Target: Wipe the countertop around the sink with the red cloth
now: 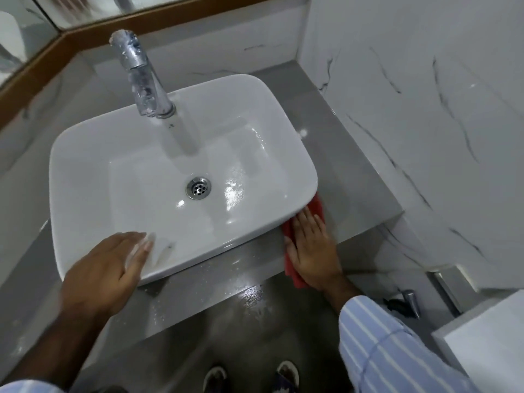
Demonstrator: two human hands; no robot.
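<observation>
A white rectangular basin [85, 171] sits on a grey countertop [360, 180], with a chrome tap [141, 78] at its back. The red cloth [317, 207] lies flat on the counter at the basin's front right corner, partly tucked under the rim. My right hand [312, 245] presses flat on the cloth with fingers spread, covering most of it. My left hand [105, 268] rests over the basin's front left rim, fingers extended and blurred, holding nothing.
White marble-look wall [425, 95] closes off the counter on the right. A wood-framed mirror [34, 63] runs behind. Water drops lie on the counter's front strip [215, 279]. A white toilet tank [487, 344] and a chrome valve [411, 302] sit lower right; my feet show below.
</observation>
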